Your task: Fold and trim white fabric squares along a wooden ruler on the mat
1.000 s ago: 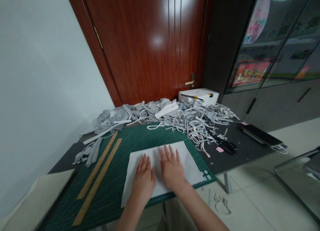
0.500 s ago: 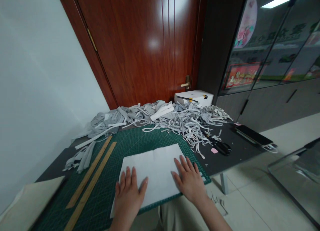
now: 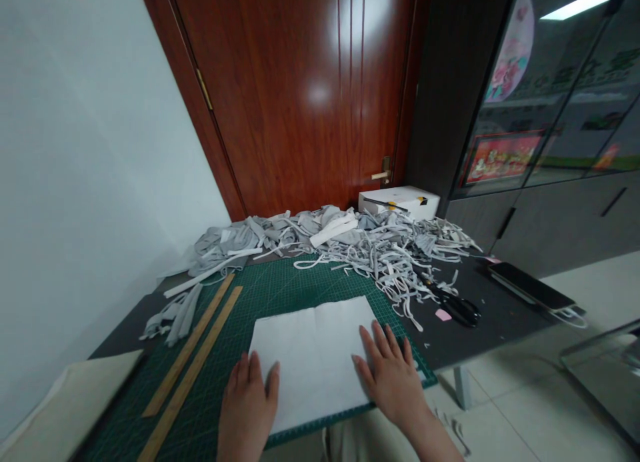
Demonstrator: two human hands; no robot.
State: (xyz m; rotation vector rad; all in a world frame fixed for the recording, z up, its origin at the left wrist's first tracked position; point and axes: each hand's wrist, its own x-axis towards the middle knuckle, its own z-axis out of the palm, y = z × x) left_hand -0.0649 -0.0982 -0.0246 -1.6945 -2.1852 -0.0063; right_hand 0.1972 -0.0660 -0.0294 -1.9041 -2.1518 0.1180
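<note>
White sheet (image 3: 315, 365), apparently cloth, lay on the cutting mat (image 3: 283, 282) in the head view, the left hand (image 3: 245, 405) flat on it, thumb apart, toward mid-mat, the right hand (image 3: 394, 380) spread toward the mat's right edge. The sheet looked light, soft, crease-prone, best held by both sides.

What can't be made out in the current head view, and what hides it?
Head view:
- White sheet: left and right margins, partly under the left hand and right hand.
- Black-handled tool: far end, lost among the fabric scraps.
- Brown strip nearer the sheet: near end, cut by the bottom edge; any markings, too small.
</note>
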